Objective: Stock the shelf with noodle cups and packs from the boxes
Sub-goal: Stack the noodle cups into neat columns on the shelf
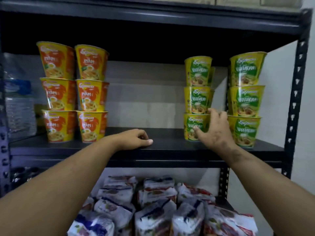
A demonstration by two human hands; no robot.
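Observation:
On the middle shelf board (167, 133), two stacks of orange noodle cups (75, 94) stand at the left, each three high. Two stacks of green vegetarian noodle cups (197, 97) (245, 99) stand at the right, also three high, with more green cups partly hidden behind them. My right hand (214, 132) is spread against the bottom green cup (192, 126) of the inner stack, thumb across its front and fingers near its rim; it is blurred. My left hand (136, 139) rests on the shelf's front edge with fingers curled and holds nothing.
The lower shelf holds a heap of white noodle packs (153, 206). A wrapped bundle of water bottles (18, 106) stands at the far left. The black rack's right post (296, 92) rises beside a white wall. A bare gap lies between the orange and green stacks.

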